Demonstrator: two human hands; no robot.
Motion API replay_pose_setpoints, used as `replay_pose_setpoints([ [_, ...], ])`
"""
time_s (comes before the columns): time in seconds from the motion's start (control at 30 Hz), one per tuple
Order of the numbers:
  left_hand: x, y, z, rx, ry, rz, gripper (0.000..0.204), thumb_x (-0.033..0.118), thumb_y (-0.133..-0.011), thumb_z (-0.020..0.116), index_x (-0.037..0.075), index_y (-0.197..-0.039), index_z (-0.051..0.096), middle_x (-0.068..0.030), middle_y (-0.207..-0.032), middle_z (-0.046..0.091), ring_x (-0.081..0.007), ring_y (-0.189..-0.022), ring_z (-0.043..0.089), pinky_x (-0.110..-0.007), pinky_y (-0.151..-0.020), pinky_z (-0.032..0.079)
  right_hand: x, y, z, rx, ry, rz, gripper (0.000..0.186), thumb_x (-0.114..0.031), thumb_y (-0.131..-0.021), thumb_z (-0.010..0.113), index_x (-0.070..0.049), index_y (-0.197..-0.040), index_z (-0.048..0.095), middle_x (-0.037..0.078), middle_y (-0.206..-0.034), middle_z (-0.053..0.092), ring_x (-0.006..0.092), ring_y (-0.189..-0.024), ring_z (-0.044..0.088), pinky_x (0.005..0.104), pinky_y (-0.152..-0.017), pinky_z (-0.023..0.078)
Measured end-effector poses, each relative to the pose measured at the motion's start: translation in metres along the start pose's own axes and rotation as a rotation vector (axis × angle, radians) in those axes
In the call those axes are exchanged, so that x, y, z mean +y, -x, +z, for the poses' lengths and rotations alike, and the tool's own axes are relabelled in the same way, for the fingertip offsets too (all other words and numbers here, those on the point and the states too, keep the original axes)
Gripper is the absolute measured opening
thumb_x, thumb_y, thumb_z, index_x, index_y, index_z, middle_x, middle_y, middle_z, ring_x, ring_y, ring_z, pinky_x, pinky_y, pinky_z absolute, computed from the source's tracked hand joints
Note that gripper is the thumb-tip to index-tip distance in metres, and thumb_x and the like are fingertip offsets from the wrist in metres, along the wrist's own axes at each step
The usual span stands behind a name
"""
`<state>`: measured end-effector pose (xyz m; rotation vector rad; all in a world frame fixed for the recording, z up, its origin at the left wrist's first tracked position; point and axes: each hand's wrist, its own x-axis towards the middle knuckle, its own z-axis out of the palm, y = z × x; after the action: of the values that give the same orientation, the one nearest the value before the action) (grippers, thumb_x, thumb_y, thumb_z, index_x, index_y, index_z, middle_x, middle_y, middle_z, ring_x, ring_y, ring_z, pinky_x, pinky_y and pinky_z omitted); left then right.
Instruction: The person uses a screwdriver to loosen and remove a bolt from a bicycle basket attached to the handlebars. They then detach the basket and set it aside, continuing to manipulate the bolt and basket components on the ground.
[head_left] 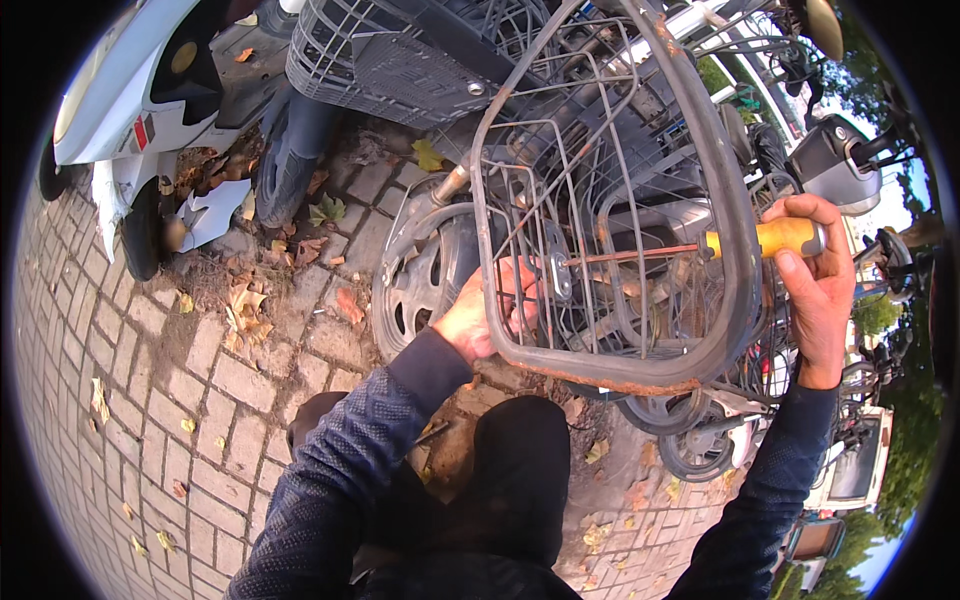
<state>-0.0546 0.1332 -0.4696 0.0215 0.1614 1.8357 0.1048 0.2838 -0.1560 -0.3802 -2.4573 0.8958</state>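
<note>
A rusty wire bicycle basket (pixel 728 320) with a thick rim fills the centre right. My right hand (pixel 815 290) is closed round the yellow handle of a screwdriver (pixel 770 238). Its long rusty shaft reaches left through the basket to a small metal bracket (pixel 560 270), where the tip appears to meet a fastener. My left hand (pixel 490 310) reaches in at the basket's left side, fingers curled just left of the bracket behind the wires; what they grip is hidden.
A white scooter body (pixel 120 120) and a grey plastic crate (pixel 370 70) stand at the upper left. A wheel (pixel 410 290) is under the basket. More parked bikes (pixel 690 450) line the right. Fallen leaves (pixel 245 310) lie on brick paving (pixel 150 400) around my knees.
</note>
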Motion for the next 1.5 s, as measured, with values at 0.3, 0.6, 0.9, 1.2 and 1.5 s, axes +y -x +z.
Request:
replay_pose_setpoints([
  [0.3,0.004,0.006,0.016,0.028,0.071,-0.027,0.007,0.013,-0.101,0.063,0.007,-0.102,0.062,-0.0035,-0.083,0.064,-0.0127,-0.059,0.06,-0.025,-0.047,0.047,0.004,-0.006,-0.008,0.049,0.181,0.116,0.028,-0.023,-0.098,0.07,-0.005,-0.117,0.059,0.005,-0.105,0.063,0.0077,-0.081,0.058,0.0221,-0.07,0.048],
  [0.6,0.01,0.004,0.018,0.009,-0.154,-0.002,0.008,0.009,-0.104,0.057,0.007,-0.097,0.061,-0.0018,-0.079,0.06,-0.0075,-0.056,0.056,-0.02,-0.038,0.035,0.004,-0.007,-0.01,0.156,0.343,0.243,0.032,-0.024,-0.098,0.068,-0.002,-0.12,0.061,0.004,-0.108,0.061,0.0084,-0.085,0.058,0.0233,-0.076,0.047],
  [0.9,0.004,-0.003,0.006,-0.079,-0.032,-0.017,0.013,0.011,-0.104,0.059,0.011,-0.091,0.059,-0.0021,-0.079,0.061,-0.0073,-0.055,0.052,-0.021,-0.039,0.03,0.015,-0.003,-0.019,0.028,0.281,0.033,0.047,-0.034,-0.102,0.062,0.001,-0.132,0.054,0.01,-0.113,0.06,0.0167,-0.096,0.06,0.0305,-0.082,0.048],
  [1.2,0.004,-0.003,0.007,-0.077,-0.016,-0.016,0.016,0.012,-0.104,0.06,0.011,-0.087,0.058,-0.0024,-0.079,0.061,-0.0069,-0.056,0.051,-0.021,-0.039,0.03,0.019,-0.004,-0.011,0.08,0.223,-0.132,0.048,-0.028,-0.099,0.068,0.0,-0.133,0.05,0.013,-0.108,0.066,0.0152,-0.083,0.067,0.0225,-0.062,0.054],
  [1.5,0.003,-0.006,0.005,-0.064,-0.032,-0.011,0.018,0.012,-0.104,0.059,0.01,-0.086,0.058,-0.0034,-0.08,0.062,-0.0072,-0.056,0.051,-0.021,-0.039,0.031,0.018,-0.007,-0.02,0.125,0.257,0.115,0.045,-0.016,-0.096,0.069,0.0,-0.134,0.05,0.016,-0.11,0.066,0.0175,-0.077,0.068,0.0238,-0.057,0.056],
])
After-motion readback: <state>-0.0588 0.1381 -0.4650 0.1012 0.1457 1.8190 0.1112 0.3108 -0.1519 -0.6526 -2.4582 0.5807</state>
